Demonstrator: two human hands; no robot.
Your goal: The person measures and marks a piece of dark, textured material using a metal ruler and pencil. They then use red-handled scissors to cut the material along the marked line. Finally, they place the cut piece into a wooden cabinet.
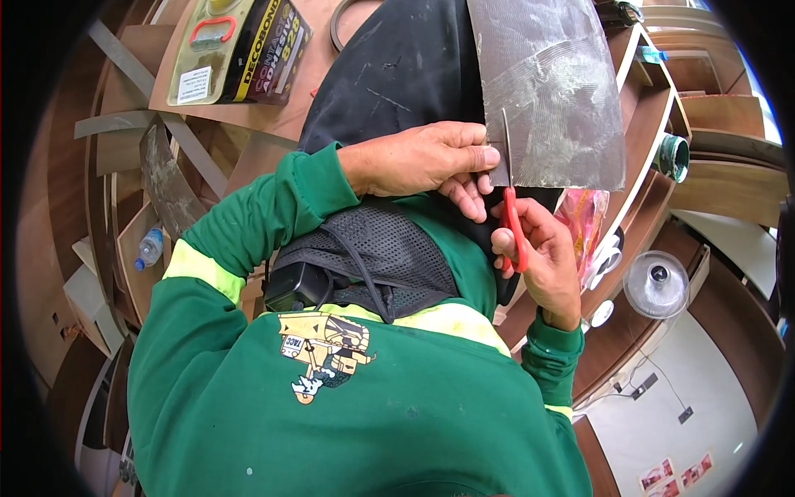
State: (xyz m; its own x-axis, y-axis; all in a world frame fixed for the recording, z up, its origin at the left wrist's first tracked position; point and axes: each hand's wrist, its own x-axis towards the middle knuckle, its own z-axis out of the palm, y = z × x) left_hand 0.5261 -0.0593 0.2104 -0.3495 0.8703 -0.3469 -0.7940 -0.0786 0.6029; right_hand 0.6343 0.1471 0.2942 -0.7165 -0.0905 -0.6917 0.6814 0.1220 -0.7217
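Note:
A grey-brown sheet (555,91) with a streaked, scratched surface lies over my dark-trousered thigh. At its near left corner, my left hand (422,161) pinches the edge between thumb and fingers. Red-handled scissors (514,224) are held in my right hand (542,253), the fingers wrapped round the handle loops. Their blades point away from me and lie along the sheet's left part, just right of my left fingertips. Whether the blades have cut into the sheet there is hard to make out.
On a brown board at the far left stands a rectangular adhesive can (273,50) with a red handle. A dark ring (338,25) is beside it. Plywood shelving (642,157) runs along the right, near a pink plastic bag (582,219) and a clear domed lamp (656,284). A water bottle (150,248) lies left.

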